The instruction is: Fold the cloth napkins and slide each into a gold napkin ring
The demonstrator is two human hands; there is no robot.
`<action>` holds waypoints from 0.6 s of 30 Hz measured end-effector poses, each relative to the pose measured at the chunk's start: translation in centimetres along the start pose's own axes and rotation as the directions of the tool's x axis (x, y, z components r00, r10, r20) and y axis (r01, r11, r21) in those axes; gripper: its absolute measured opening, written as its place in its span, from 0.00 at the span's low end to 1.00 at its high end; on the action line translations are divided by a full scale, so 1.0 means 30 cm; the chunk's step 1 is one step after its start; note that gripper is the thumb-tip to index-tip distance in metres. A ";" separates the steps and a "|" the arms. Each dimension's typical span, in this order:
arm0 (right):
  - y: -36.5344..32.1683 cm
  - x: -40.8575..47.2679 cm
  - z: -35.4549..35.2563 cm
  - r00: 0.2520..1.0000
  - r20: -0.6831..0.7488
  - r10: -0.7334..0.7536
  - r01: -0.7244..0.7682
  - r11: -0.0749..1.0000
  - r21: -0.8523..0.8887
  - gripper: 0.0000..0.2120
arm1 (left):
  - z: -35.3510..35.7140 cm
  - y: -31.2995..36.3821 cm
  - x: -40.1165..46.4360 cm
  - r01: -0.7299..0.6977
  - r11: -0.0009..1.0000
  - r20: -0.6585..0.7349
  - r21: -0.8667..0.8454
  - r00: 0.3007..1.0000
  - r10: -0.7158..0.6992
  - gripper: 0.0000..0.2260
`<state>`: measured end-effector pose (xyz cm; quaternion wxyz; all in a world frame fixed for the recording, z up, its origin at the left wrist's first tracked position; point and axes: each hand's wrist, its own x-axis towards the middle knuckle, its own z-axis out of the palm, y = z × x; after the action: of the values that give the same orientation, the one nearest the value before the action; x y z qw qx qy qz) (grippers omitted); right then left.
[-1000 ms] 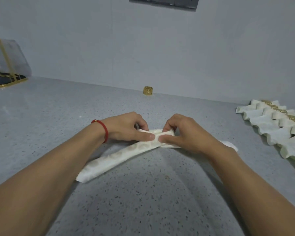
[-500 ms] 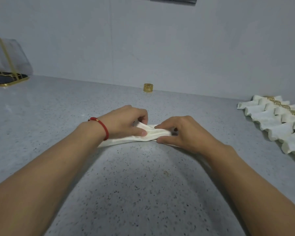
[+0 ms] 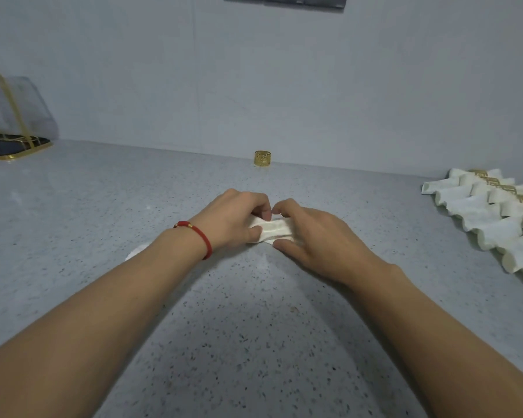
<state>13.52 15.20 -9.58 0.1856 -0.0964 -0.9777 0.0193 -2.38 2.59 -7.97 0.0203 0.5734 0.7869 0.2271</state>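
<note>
The napkin [image 3: 274,232], a long strip a second ago, is now bunched short between the left hand [image 3: 239,220] and right hand [image 3: 311,236], each grip pinching it, seemingly ready for the ring [image 3: 263,158] beyond.

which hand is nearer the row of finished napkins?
Right. The right hand is on the side toward the finished napkins at the table's right; the left hand sits farther away. Both grip the folded napkin.

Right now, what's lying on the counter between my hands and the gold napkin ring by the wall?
Nothing: in the head view, only bare speckled counter separates the hands holding the folded napkin from the gold napkin ring.
</note>
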 end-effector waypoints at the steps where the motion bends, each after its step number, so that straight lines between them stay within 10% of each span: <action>1: -0.002 -0.004 0.004 1.000 -0.002 -0.027 0.027 1.000 -0.013 0.19 | -0.001 -0.002 0.006 0.007 1.000 0.001 -0.017 1.000 -0.007 0.11; 18: 0.101 0.193 0.055 0.998 0.001 0.066 -0.065 0.988 0.141 0.03 | 0.048 -0.053 0.070 0.001 0.988 -0.103 0.152 0.995 0.015 0.09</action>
<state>8.17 19.31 -9.25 0.1931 -0.1150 -0.9698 0.0944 -4.10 4.60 -9.38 -0.0652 0.5636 0.7998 0.1958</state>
